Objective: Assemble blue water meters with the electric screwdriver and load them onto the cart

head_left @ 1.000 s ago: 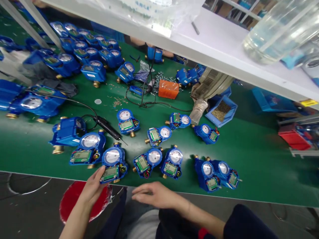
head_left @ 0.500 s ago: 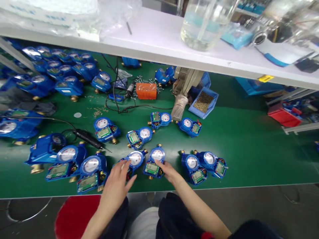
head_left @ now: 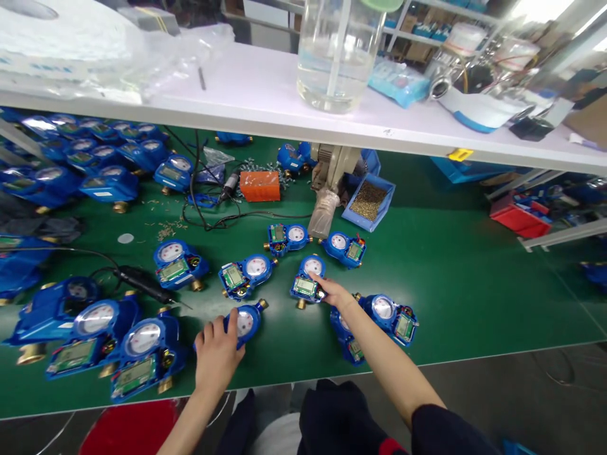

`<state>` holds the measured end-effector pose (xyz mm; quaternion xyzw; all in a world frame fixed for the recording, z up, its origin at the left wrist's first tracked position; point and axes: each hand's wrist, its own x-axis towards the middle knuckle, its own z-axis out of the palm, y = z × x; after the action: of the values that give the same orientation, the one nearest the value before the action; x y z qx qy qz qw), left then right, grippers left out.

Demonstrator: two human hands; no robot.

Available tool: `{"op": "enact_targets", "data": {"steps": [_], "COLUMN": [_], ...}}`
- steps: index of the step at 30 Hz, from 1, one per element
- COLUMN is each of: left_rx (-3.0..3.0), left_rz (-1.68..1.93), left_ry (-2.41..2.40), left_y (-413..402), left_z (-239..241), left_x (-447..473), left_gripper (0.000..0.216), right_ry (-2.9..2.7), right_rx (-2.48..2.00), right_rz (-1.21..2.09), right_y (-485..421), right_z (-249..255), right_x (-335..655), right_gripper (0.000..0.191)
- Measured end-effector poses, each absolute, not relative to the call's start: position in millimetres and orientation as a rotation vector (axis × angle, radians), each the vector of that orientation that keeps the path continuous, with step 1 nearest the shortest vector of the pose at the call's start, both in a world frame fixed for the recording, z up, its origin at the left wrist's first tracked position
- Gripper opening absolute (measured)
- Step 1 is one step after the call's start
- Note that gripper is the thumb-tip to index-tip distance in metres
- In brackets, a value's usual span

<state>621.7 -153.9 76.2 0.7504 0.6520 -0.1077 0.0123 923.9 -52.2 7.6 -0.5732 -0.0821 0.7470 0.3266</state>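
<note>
My left hand is closed over the near end of a blue water meter. The fingers are curled across its body and cover all but the dial, and it lies at the front of the green mat. My right hand reaches further up the mat, its fingers drawn close together against the lower corner of a second meter. I cannot tell whether they pinch it or only press on it. Half a second ago these two meters lay side by side under my hands near the mat's front edge. Now the second meter sits higher, just below the row of other meters, and the two are clearly apart, one to each hand. My right forearm crosses a pair of meters lying to the right. The black screwdriver lies untouched off to the left, with larger meters around it, and the tray of screws sits further back under the white shelf.
</note>
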Motion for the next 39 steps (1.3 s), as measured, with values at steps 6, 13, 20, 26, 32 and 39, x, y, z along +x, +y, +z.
{"op": "enact_targets", "data": {"steps": [6,13,20,26,32,39], "left_rx": [2.200,2.117,2.091,1.115,0.647,0.493], "left_rz": [-0.193,-0.076,0.089,0.438,0.237,0.362], "left_ry": [2.095,2.189,2.129,1.450,1.205,1.096], "left_y": [-135.1,-94.6,-99.6,-169.8,-209.6,-203.8], "left_z": [80.1,73.8,97.2,88.1,33.5,14.8], "left_x": [686.2,743.4,750.5,779.4,836.7,868.6], "left_gripper": [0.061,0.062,0.054,0.058,0.068,0.063], "right_ry": [-0.320,-0.484,-0.790,-1.079,-1.044,-0.983], "right_rx": [-1.527,-1.613,-1.728,-1.913,-2.177,-1.942], "right_rz": [2.015,1.965,1.619,1.001,0.888,1.036], "right_y": [-31.9,-28.9,-54.3,-164.1,-279.0,-276.0], "right_z": [9.5,17.7,65.2,119.7,73.5,3.2], "right_x": [935.2,938.7,963.4,1102.2,1192.2,1158.7], "right_gripper": [0.027,0.030,0.051,0.061,0.104,0.122]}}
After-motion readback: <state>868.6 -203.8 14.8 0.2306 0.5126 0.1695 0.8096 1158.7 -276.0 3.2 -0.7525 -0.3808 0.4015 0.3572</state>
